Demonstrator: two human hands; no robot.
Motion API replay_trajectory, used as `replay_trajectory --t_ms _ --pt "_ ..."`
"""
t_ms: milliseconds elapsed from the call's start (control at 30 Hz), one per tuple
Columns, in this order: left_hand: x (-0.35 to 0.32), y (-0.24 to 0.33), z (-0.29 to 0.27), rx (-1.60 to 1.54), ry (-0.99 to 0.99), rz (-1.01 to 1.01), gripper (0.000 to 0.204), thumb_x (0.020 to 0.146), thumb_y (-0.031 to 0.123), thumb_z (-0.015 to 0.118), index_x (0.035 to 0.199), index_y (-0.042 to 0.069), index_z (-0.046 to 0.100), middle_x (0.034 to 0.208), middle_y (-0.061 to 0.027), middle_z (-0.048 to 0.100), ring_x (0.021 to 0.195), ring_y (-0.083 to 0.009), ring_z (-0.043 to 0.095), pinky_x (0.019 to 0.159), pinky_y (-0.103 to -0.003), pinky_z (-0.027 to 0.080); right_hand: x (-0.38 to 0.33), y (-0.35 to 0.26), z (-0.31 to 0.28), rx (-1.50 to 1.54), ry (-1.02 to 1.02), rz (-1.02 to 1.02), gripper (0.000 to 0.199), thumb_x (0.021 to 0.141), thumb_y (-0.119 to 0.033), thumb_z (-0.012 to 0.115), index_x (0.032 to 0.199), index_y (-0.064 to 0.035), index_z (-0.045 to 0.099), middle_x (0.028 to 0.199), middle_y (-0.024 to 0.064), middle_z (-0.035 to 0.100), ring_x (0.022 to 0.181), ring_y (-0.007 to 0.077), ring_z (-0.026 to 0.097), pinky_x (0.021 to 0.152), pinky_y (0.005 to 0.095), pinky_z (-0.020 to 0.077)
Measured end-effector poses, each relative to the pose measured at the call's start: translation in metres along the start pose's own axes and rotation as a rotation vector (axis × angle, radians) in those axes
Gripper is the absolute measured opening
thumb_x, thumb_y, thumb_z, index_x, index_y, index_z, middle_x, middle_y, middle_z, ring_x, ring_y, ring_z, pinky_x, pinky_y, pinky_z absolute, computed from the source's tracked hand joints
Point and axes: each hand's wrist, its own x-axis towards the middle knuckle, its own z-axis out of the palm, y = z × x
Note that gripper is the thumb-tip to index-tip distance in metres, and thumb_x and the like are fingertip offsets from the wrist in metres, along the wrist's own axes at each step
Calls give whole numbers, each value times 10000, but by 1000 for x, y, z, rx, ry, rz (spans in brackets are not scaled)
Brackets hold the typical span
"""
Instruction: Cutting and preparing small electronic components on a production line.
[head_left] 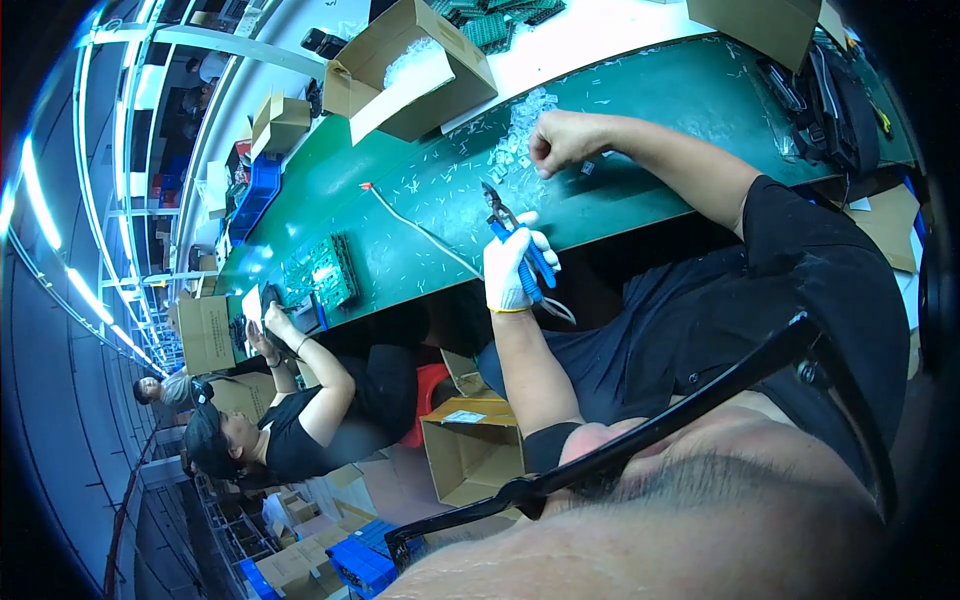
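Note:
My left hand [508, 268], in a white glove, is wrapped round a pair of cutting pliers [496, 208] with blue handles. Their dark jaws point up over the green table [400, 255]. A pale cable [425, 230] with a red tip lies across the tabletop and passes behind the glove. My right hand [568, 140] is bare, its fingers curled in beside a heap of small clear plastic pieces [522, 125]. Whatever those fingers hold, if anything, is hidden. Thin whitish slivers are strewn around both hands.
An open cardboard box [425, 95] with clear pieces stands at the far side. Green circuit boards [325, 270] and a blue bin [258, 192] lie to the left, near a co-worker in black [320, 410]. A black bag [835, 110] rests at right.

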Motion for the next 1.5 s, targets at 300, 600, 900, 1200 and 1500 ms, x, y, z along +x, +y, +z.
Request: replay_trajectory --t_ms 300,600,900,1200,1500 --pt "-6 1 8 -37 -18 32 463 975 186 632 1340 -68 505 868 -141 684 686 -259 701 605 -400 602 22 12 30 -443 243 -264 305 834 -230 722 1080 -51 736 1017 198 684 981 375 672 858 477 546" --pt "-1 -3 10 -6 -36 15 471 962 183 645 1335 -72 508 875 -139 686 695 -259 705 615 -400 606 35 16 56 -558 333 -210 201 901 -217 679 1010 -53 718 1023 187 671 991 390 670 831 504 535" --pt "2 -8 2 -28 -113 -67 540 983 268 613 1372 -82 480 960 -188 694 765 -322 715 686 -464 609 16 7 36 99 335 -162 252 844 -127 794 1066 -25 735 950 118 754 881 217 714 813 363 572" --pt "-2 -8 10 -85 -119 -46 523 965 231 630 1347 -97 487 932 -182 704 742 -301 729 662 -432 621 16 -1 42 558 226 -123 151 901 -83 745 1017 13 735 889 80 727 773 135 686 695 310 586" --pt "-3 -8 10 -75 -133 -23 532 973 232 621 1358 -104 475 952 -187 703 756 -303 734 681 -435 623 10 -8 46 555 189 -82 163 933 -82 701 1075 -3 695 832 64 695 722 130 652 658 290 564"
